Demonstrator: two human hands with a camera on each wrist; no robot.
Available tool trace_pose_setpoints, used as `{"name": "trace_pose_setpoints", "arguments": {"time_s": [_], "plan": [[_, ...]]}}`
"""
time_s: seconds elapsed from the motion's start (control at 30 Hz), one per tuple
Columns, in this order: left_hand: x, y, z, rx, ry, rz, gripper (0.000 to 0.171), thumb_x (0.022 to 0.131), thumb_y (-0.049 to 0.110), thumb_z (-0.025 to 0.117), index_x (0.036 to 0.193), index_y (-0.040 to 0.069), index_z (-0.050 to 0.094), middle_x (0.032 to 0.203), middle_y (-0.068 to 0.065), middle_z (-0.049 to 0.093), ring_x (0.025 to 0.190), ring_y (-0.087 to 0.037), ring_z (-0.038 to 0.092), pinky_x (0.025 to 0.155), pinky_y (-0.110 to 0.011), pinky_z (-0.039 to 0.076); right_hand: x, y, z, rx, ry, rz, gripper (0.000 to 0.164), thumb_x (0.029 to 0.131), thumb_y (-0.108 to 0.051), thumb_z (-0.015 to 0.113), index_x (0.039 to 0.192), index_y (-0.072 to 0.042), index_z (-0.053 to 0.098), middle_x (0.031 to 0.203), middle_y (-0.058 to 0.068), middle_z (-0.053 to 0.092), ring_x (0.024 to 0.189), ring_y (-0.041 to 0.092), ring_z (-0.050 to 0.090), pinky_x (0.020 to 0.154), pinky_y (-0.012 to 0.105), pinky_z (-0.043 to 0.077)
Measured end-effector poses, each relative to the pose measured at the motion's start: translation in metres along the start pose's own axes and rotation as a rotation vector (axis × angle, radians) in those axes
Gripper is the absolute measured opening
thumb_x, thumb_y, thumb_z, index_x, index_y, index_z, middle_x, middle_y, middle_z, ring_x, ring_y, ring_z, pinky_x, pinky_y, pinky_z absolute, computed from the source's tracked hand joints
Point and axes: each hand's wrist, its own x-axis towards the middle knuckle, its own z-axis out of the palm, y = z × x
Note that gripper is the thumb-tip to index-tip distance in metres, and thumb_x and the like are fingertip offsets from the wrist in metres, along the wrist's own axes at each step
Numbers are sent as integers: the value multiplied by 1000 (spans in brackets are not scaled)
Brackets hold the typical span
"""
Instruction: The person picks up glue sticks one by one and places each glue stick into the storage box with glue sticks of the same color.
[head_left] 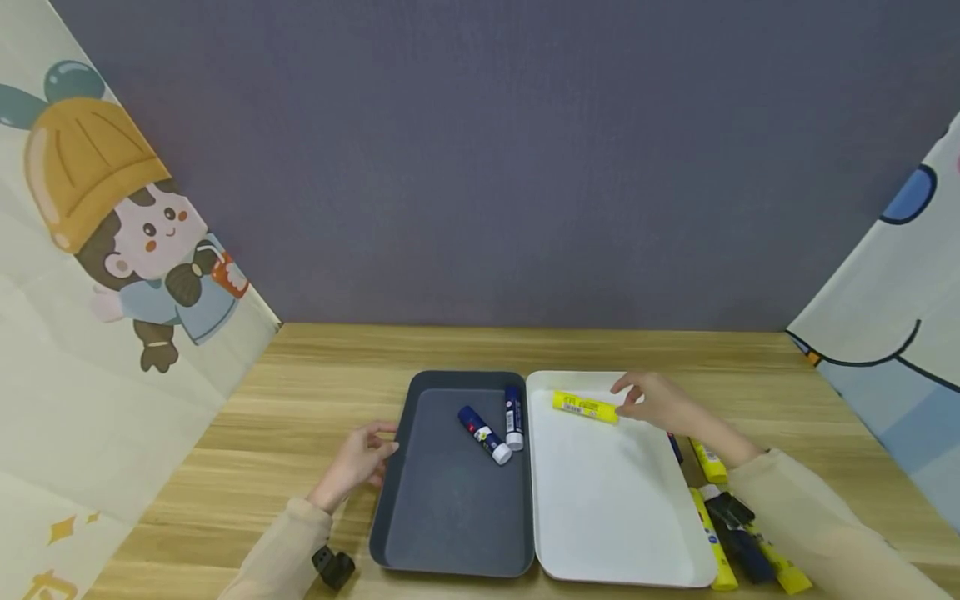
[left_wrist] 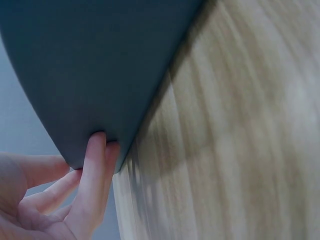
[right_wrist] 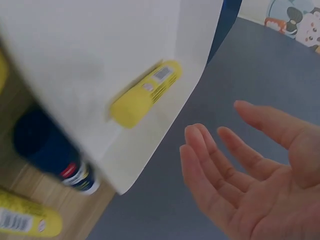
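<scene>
My left hand (head_left: pixel 356 462) is at the left side of a dark grey tray (head_left: pixel 390 500), its outstretched fingertips touching the outer wall, as the left wrist view shows. Inside that tray lie two blue glue sticks with white ends, one slanted (head_left: pixel 485 435) and one along the right wall (head_left: pixel 513 417). A yellow glue stick (head_left: pixel 585 407) lies near the far end of the white tray (head_left: pixel 622 517). Just right of it, my right hand (head_left: pixel 656 404) hovers with fingers spread and holds nothing; the right wrist view shows a gap between hand and stick (right_wrist: pixel 145 95).
Right of the white tray, several more glue sticks lie on the wooden table (head_left: pixel 337 367), among them a yellow one (head_left: pixel 708 461) and a blue one (head_left: pixel 750 554), partly behind my right arm. A small black object (head_left: pixel 333 568) sits by my left sleeve. A grey wall (head_left: pixel 525 167) stands behind.
</scene>
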Motion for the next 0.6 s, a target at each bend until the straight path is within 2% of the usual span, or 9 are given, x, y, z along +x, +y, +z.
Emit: {"name": "trace_pose_setpoints", "arguments": {"time_s": [0.17, 0.33, 0.47, 0.6], "plan": [[0, -1, 0, -4, -4, 2, 32, 86, 0, 52, 118, -4, 51, 78, -13, 56, 50, -15, 48, 44, -31, 48, -6, 14, -6, 28, -21, 33, 35, 81, -8, 59, 110, 11, 51, 82, 13, 56, 55, 19, 49, 46, 30, 42], [1, -1, 0, -1, -1, 6, 32, 86, 1, 52, 117, -3, 52, 79, -14, 57, 50, -15, 49, 44, -31, 48, -11, 25, -13, 4, 1, 61, 38, 81, -9, 60, 110, 13, 51, 82, 13, 57, 61, 18, 51, 52, 29, 43], [1, -1, -1, -7, -6, 11, 32, 86, 0, 53, 117, -4, 51, 78, -14, 57, 50, -15, 49, 44, -32, 48, -17, 34, -17, -65, 33, 83, 38, 81, -12, 60, 108, 13, 52, 84, 17, 59, 66, 19, 53, 54, 30, 45], [1, -1, -1, -18, -11, 14, 31, 86, -1, 53, 117, -5, 51, 78, -14, 56, 49, -15, 50, 44, -33, 49, -21, 45, -19, -120, 56, 108, 38, 80, -12, 58, 107, 14, 52, 85, 20, 61, 71, 26, 57, 57, 36, 48]]}}
